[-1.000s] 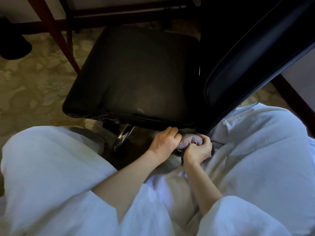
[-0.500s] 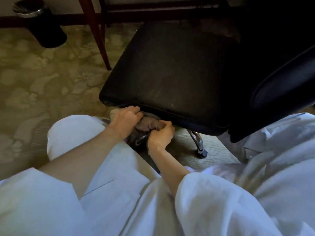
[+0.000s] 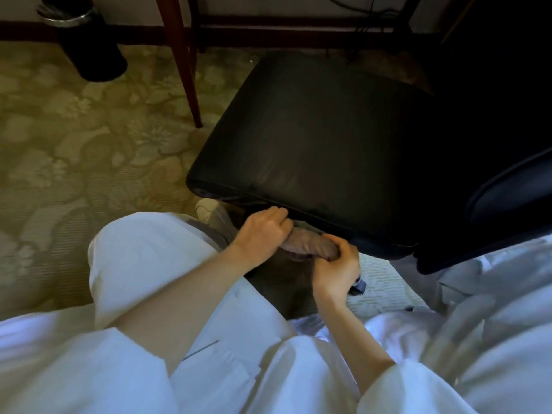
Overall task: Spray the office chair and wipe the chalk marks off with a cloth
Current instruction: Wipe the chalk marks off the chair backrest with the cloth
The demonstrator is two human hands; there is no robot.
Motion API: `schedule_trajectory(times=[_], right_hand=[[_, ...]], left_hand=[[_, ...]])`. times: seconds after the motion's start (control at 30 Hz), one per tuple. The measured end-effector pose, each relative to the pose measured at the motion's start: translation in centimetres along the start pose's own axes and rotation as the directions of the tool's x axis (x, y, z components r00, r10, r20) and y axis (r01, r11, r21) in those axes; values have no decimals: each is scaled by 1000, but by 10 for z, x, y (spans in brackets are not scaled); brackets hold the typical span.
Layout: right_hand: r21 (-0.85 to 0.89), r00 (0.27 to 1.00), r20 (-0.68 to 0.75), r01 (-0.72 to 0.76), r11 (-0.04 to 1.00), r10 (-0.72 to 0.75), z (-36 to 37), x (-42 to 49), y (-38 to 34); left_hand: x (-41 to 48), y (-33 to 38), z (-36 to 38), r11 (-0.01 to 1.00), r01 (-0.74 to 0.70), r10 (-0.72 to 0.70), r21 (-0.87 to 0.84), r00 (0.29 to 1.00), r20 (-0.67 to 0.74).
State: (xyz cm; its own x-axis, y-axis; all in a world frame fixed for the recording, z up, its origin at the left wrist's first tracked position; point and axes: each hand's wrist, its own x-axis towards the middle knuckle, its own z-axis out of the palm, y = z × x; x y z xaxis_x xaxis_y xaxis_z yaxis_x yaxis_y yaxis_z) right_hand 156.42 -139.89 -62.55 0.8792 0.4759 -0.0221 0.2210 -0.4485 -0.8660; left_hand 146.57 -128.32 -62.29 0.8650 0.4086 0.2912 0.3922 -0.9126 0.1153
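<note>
The black office chair [image 3: 313, 138] fills the upper right, its seat facing me and its dark backrest [image 3: 507, 198] at the right edge. A faint pale smear shows on the seat near its front edge. Just below that edge, both hands hold a bunched grey-pink cloth [image 3: 307, 245]. My left hand [image 3: 263, 231] grips the cloth's left end. My right hand [image 3: 336, 270] grips its right end, fingers curled round it. No spray bottle is in view.
A black waste bin [image 3: 89, 46] stands on the patterned carpet at the upper left. Reddish wooden table legs [image 3: 182, 64] and a crossbar run behind the chair. A chair caster [image 3: 358, 286] peeks out beside my right hand. My white-trousered knees fill the foreground.
The view has swung left, so the chair now sits further right and the bin has come into sight. Both hands have kept hold of the cloth under the seat's front edge.
</note>
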Motion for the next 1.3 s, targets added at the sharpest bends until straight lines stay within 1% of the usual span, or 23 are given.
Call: schedule_trajectory(times=[0.1,0.17,0.23,0.33,0.43,0.53,0.63,0.7,0.77,0.87,0.97,1.03,1.17,1.23,1.3], right_hand=[[-72,996,-1,85,994,-85,-16,4,5],[-167,991,29,136,977,-133,-17,5,3],[-290,978,84,206,935,-190,-12,5,-4],[-398,938,207,341,852,-279,4,2,-23],[-433,857,355,505,747,-373,33,-1,-53],[-404,754,431,653,641,-496,71,-4,-84],[-369,641,517,765,528,-568,108,-10,-104],[-353,577,571,815,460,-584,130,-12,-114],[-348,530,594,847,401,-605,147,-14,-120],[-340,491,613,871,355,-619,159,-13,-122],[-322,449,617,893,313,-646,153,-5,-114],[-316,444,610,896,312,-657,143,2,-107],[-321,467,579,884,340,-669,111,13,-91],[-340,491,580,871,355,-650,86,20,-79],[-397,529,597,848,350,-604,57,28,-65]], left_hand=[[4,7,6,999,-31,30,-35,999,-17],[2,6,5,998,-39,38,-46,999,-20],[-2,-1,0,998,-43,41,-41,999,-25],[-14,-26,-14,1000,7,-9,-23,999,-54],[-29,-65,-30,993,114,-115,-26,992,-52],[-42,-109,-47,975,223,-223,4,975,6],[-54,-148,-62,961,272,-273,44,961,34],[-63,-169,-66,952,302,-303,49,952,32],[-72,-188,-62,944,330,-330,23,944,14],[-80,-201,-47,936,349,-348,-54,937,22],[-76,-192,-38,917,380,-378,-124,925,41],[-70,-182,-36,917,374,-376,-139,926,11],[-57,-151,-32,932,333,-345,-140,936,-68],[-48,-123,-28,938,321,-337,-132,934,-118],[-35,-90,-25,946,298,-317,-128,934,-167]])
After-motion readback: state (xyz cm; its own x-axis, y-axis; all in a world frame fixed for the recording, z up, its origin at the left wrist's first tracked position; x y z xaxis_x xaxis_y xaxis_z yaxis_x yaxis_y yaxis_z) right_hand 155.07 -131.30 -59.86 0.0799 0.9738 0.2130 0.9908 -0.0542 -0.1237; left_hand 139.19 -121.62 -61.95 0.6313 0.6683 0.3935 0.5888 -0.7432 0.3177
